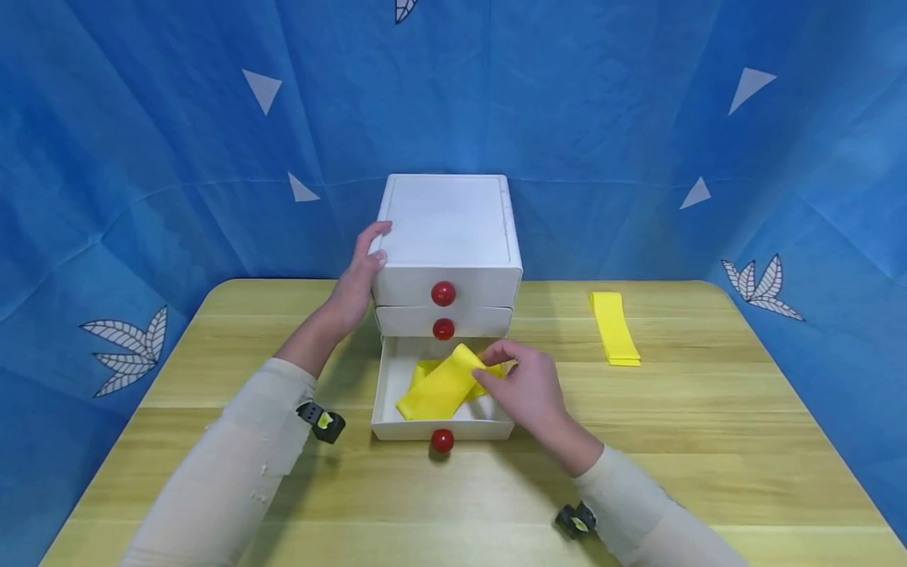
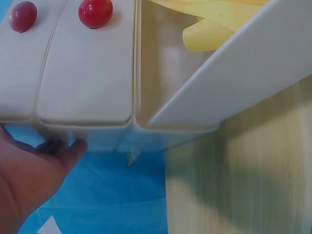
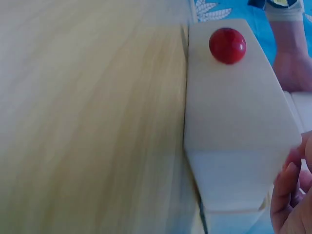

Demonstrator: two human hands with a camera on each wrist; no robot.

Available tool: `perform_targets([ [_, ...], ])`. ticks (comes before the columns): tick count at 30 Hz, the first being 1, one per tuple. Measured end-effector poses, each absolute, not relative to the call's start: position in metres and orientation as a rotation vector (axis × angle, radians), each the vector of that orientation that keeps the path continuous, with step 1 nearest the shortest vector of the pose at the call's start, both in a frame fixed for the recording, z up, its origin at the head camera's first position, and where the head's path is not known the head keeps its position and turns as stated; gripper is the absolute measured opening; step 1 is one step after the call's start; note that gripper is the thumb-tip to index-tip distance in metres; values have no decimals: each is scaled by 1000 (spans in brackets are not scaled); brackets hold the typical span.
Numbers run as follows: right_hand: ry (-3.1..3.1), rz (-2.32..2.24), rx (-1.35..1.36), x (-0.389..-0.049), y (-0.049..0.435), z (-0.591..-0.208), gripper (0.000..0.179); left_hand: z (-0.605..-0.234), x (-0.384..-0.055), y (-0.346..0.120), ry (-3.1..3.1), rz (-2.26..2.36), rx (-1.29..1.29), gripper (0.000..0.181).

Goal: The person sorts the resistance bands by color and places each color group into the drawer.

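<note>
A small white drawer cabinet (image 1: 448, 220) has three drawers with red knobs, its bottom drawer (image 1: 385, 386) pulled out. My left hand (image 1: 352, 290) rests against the cabinet's upper left side, fingertips over the top edge. In the open drawer lies yellow folded fabric. Over it slants a yellow fabric strip (image 1: 441, 387), its upper end raised. My right hand (image 1: 526, 386) reaches over the drawer's right wall and pinches that end between thumb and fingers. In the right wrist view, the drawer wall hides the fabric from sight, and only the right hand's fingers (image 3: 287, 195) show at the edge.
Another folded yellow strip (image 1: 614, 328) lies on the wooden table (image 1: 708, 441) to the right of the cabinet. Behind the table hangs a blue cloth (image 1: 581, 102) with white leaf and triangle prints. The bottom drawer's red knob (image 1: 442, 441) juts toward the front.
</note>
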State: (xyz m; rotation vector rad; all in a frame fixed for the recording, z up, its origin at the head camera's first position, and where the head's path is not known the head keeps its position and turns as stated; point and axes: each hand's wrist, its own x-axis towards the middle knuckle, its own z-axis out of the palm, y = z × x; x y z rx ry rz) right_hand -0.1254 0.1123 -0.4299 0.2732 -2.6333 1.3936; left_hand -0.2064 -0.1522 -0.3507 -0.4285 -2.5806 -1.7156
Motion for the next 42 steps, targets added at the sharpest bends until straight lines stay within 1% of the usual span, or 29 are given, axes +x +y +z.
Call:
perform_targets([
  [10, -2486, 1261, 275, -129, 165, -434, 11, -350, -207, -153, -2613, -1717, -415, 55],
  [20, -2485, 1234, 73, -134, 219, -442, 7, -348, -205, -153, -2624, -1737, -397, 55],
  [24, -2488, 1247, -19, -135, 237, -441, 10, -348, -205, -153, -2620, -1729, -405, 54],
  [33, -2484, 1277, -172, -139, 266, -438, 26, -349, -208, -152, -2583, -1739, -450, 54],
  [42, -2481, 1294, -145, -159, 286, -446, 30, -351, -207, -153, -2584, -1721, -432, 55],
])
